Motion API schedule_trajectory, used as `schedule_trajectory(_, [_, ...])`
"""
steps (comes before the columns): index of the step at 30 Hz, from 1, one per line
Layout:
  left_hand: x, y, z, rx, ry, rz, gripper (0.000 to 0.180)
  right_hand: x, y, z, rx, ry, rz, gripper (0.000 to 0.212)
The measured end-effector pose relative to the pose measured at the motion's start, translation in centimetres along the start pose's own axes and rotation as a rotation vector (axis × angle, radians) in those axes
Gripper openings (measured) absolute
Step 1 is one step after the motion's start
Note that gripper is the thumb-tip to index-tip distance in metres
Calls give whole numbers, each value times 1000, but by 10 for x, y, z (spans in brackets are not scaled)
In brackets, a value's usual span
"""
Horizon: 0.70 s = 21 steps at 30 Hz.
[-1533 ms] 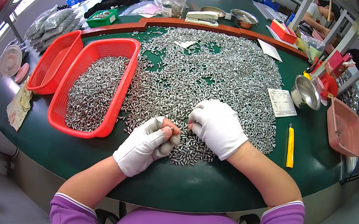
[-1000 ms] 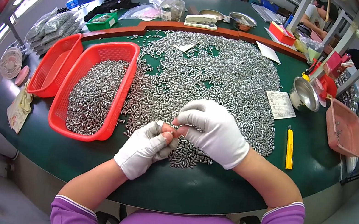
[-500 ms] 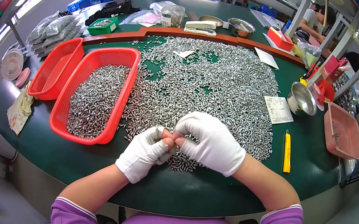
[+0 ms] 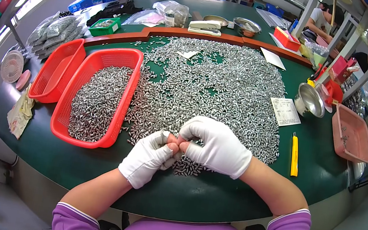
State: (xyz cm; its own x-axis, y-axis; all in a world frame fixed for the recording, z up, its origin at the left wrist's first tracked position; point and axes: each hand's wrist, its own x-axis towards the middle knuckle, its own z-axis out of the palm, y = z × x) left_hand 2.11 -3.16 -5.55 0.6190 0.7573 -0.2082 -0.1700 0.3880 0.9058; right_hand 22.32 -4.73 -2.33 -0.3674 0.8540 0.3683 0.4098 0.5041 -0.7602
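My left hand (image 4: 149,158) and my right hand (image 4: 217,146) meet fingertip to fingertip over the near edge of a wide spread of small silvery metal parts (image 4: 213,81). White gloves cover both, with bare thumb and finger tips. Each is closed in a pinch, and whatever lies between the fingertips is hidden or too small to name. A small cluster of the same parts (image 4: 185,166) shows just below the hands. To the left, a red plastic basket (image 4: 135,79) holds a heap of these parts.
Beyond the first basket stands another red basket (image 4: 49,77). At the right lie a yellow utility knife (image 4: 294,155), a printed paper slip (image 4: 285,112), a steel bowl (image 4: 309,101) and a pink tub (image 4: 352,133). A wooden strip (image 4: 158,31) borders the far side; a person (image 4: 320,21) sits at upper right.
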Motion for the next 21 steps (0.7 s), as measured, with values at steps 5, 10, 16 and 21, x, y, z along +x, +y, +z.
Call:
schedule_trajectory(5, [1, 1, 0, -20, -1, -35, 26, -2, 1, -1, 2, -30, 112, 10])
schedule_trajectory(10, [6, 4, 3, -42, -41, -76, 29, 0, 5, -4, -129, 26, -46, 12])
schedule_trajectory(16, [3, -1, -15, -232, -57, -26, 35, 15, 27, -91, -656, 555, -55, 8])
schedule_trajectory(21, [15, -4, -15, -352, -99, -28, 32, -59, 80, -220, -1056, 874, 776, 17])
